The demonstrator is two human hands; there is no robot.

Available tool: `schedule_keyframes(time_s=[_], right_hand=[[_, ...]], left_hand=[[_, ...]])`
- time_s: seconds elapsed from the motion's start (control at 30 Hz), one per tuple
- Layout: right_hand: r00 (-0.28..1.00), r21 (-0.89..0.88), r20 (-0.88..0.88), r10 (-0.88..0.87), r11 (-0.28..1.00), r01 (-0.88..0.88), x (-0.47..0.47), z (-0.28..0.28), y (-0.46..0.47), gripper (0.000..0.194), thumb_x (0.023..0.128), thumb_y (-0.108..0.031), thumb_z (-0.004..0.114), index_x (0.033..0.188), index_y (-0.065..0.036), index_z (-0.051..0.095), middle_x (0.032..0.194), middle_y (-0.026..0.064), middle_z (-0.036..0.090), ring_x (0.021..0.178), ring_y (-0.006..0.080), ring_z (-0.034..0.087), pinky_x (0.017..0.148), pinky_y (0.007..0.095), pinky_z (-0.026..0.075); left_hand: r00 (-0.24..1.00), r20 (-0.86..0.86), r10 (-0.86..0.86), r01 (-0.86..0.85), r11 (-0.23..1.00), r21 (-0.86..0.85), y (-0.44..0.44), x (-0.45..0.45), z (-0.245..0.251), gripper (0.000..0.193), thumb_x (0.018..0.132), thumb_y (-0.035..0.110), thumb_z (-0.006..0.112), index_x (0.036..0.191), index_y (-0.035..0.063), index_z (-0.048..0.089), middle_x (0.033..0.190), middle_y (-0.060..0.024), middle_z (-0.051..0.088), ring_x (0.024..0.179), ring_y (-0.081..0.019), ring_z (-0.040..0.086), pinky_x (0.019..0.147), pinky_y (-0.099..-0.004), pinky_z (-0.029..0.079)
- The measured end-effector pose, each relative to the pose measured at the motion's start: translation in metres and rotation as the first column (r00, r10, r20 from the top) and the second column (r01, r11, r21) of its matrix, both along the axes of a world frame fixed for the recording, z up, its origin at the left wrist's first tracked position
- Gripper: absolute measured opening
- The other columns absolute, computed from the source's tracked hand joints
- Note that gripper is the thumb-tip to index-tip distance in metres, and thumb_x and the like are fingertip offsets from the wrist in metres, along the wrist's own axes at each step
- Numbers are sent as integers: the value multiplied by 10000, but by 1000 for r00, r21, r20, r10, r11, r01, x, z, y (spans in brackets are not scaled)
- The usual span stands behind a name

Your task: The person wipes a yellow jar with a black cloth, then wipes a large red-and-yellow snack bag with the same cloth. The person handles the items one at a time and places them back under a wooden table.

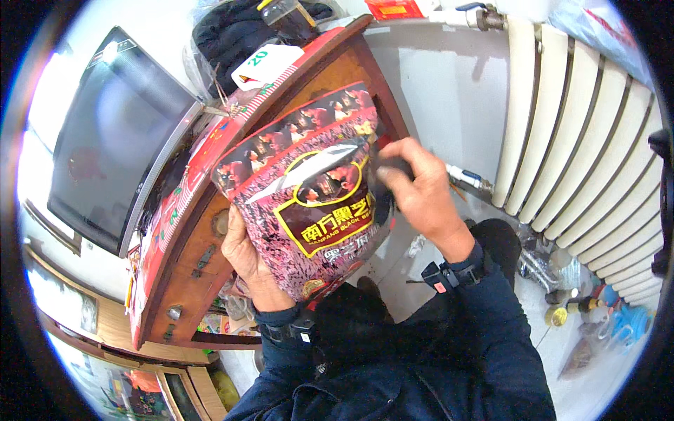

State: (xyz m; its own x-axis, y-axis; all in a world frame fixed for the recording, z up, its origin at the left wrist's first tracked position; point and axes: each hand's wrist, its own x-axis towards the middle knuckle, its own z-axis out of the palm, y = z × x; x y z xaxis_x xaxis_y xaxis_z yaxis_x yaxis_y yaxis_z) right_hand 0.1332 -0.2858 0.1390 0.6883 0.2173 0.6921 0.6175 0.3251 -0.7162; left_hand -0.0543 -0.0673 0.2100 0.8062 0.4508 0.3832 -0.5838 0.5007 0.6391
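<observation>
A glossy plastic food bag with a pink-and-black speckled print, a dark yellow-edged label and large writing is held tilted before my chest. My left hand grips it along its lower left side, with most of the fingers hidden behind it. At the bag's right edge is my right hand, thumb and forefinger bent towards it. Those fingertips are blurred against dark material, so whether they pinch anything is unclear. Each wrist wears a black strap.
Behind the bag stands a wooden desk with a red patterned cover, bearing a monitor, a white box and a yellow-lidded jar. A cream radiator lines the right wall. Several bottles and plastic bags crowd the floor beneath it.
</observation>
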Motion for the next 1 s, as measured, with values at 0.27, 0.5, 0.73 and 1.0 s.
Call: schedule_keyframes(time_s=[0.27, 0.5, 0.73, 1.0], right_hand=[[981, 14, -23, -192, 981, 193, 39, 36, 5, 199, 916, -6, 723, 1108, -10, 671, 973, 160, 713, 877, 260, 701, 819, 404, 562], [854, -267, 483, 194, 961, -68, -13, 95, 57, 205, 872, -74, 689, 1062, -29, 627, 1041, 209, 649, 1017, 442, 652, 872, 540, 547], [820, -380, 561, 109, 915, 138, -2, 77, 59, 205, 875, -21, 627, 1078, -47, 615, 1036, 227, 627, 951, 467, 666, 806, 557, 560], [790, -455, 517, -331, 675, 580, 66, 59, 32, 219, 885, -10, 647, 1098, -45, 614, 962, 244, 654, 941, 486, 680, 811, 587, 557]], left_hand=[[991, -10, 130, -126, 973, 193, 6, 6, -11, 427, 1098, 240, 624, 1387, -74, 640, 1348, -199, 744, 1208, -306, 741, 1099, -460, 572], [995, -94, 45, -24, 977, 213, -9, 20, -31, 406, 1050, 195, 688, 1371, -52, 656, 1298, -158, 760, 1156, -264, 746, 1066, -412, 571], [992, -47, 115, -102, 970, 223, -7, 4, -17, 434, 1085, 202, 642, 1406, -89, 619, 1324, -195, 751, 1134, -284, 766, 1050, -434, 598], [989, -62, 136, -114, 954, 278, 1, 0, -30, 422, 1082, 211, 651, 1380, -87, 651, 1313, -178, 766, 1140, -250, 763, 1058, -397, 576]])
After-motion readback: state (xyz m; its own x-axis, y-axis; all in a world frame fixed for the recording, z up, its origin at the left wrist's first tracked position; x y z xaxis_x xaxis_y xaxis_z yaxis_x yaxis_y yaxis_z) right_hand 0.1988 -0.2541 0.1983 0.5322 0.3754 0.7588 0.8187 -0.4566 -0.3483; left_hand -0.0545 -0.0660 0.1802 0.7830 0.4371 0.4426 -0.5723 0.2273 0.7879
